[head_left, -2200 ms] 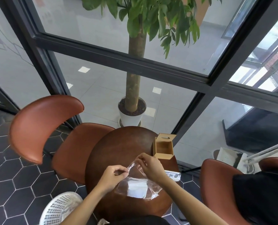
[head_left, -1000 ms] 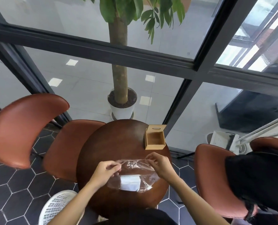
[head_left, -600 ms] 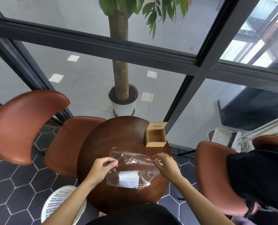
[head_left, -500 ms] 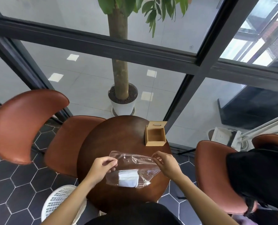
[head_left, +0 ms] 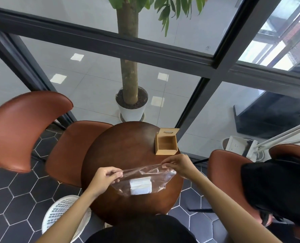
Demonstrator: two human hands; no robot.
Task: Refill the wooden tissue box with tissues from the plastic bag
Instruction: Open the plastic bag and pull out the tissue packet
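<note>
A clear plastic bag (head_left: 159, 179) lies stretched over the round wooden table (head_left: 124, 148), with a white stack of tissues (head_left: 140, 187) inside it. My left hand (head_left: 104, 178) pinches the bag's top edge at its left end. My right hand (head_left: 180, 164) pinches the same edge at its right end. Beyond my right hand, at the table's far right, stands the wooden tissue box (head_left: 166, 144) with its lid tipped up and its inside bare.
A brown chair (head_left: 28, 127) stands left of the table and another brown chair (head_left: 228, 178) right of it, with a black bag (head_left: 279, 188) on top. A white perforated basket (head_left: 61, 213) sits on the floor. A potted tree (head_left: 130, 100) stands behind glass.
Both hands have drawn apart along the bag's top edge, pulling it taut and wide. The view has also tilted down a little.
</note>
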